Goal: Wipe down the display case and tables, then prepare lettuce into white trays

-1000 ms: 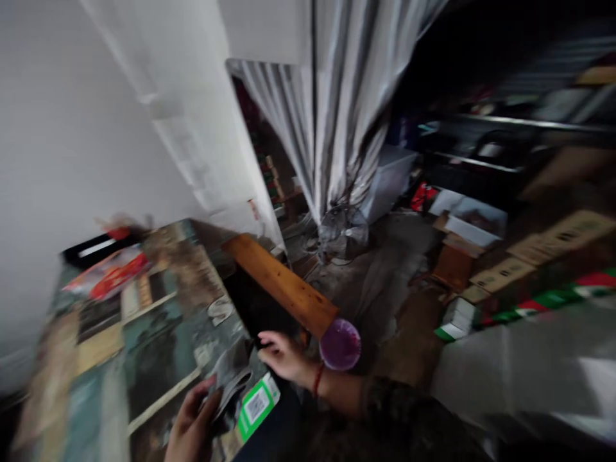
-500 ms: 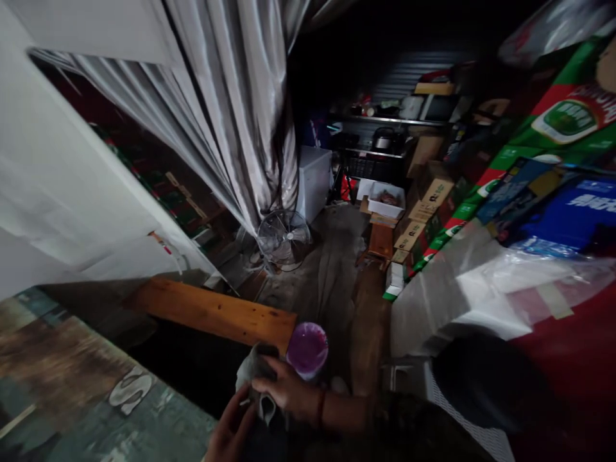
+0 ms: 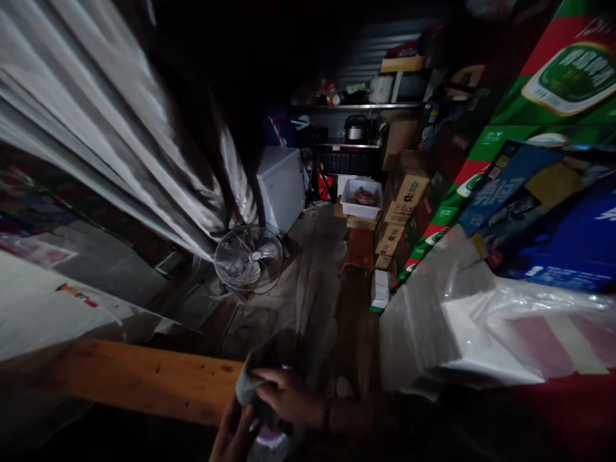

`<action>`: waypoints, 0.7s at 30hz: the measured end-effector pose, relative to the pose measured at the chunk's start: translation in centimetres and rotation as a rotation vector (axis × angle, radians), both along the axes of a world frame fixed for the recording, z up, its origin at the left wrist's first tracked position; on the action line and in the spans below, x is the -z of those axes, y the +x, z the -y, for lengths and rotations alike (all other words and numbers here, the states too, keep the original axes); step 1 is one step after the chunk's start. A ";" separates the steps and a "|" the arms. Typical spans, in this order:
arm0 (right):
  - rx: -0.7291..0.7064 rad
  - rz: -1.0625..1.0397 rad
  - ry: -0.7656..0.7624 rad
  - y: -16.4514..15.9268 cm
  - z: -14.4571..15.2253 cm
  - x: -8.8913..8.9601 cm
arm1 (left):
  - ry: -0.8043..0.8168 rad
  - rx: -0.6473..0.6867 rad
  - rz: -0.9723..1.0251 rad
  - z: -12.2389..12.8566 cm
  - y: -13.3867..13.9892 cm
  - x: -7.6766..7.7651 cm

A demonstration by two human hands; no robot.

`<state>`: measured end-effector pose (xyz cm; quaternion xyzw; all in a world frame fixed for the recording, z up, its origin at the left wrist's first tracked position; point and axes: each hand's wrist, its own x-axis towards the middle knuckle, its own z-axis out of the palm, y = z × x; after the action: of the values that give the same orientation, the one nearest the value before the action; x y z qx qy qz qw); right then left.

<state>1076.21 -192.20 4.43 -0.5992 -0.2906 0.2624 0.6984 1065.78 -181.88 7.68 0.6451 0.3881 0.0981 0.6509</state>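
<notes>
Beside one plank, right hand clamps one cloth; left hand touches it, grip I cannot tell

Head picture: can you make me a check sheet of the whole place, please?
Surface: brown plank at lower left, knots showing.
Things at the hands: grey cloth; purple item below, mostly hidden.
Clutter: stacked boxes along the right; fan left of centre.
Hands: right hand grips the cloth; left hand next to it, grip unclear.
Cables: too dark to tell.
Surroundings: dim; curtain on the left, shelves at the back.
</notes>
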 end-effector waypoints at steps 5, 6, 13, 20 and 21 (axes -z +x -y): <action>0.118 0.125 0.018 10.0 6.1 -0.9 | 0.054 0.061 -0.011 4.1 13.4 -0.4; 0.154 0.137 0.020 11.5 7.1 -0.9 | 0.078 0.094 -0.023 4.6 15.6 -0.6; 0.317 0.029 -0.011 19.2 10.1 0.6 | 0.046 0.343 -0.076 6.6 25.8 -1.9; 0.475 -0.117 -0.094 25.4 8.4 1.8 | -0.003 0.420 -0.073 4.6 33.6 -1.6; 0.499 -0.138 -0.115 26.4 7.8 2.0 | -0.012 0.457 -0.070 3.9 35.0 -1.4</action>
<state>1102.63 -200.00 2.44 -0.6717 -0.0702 0.1385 0.7244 1100.75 -185.74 9.05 0.7154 0.2546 -0.0766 0.6462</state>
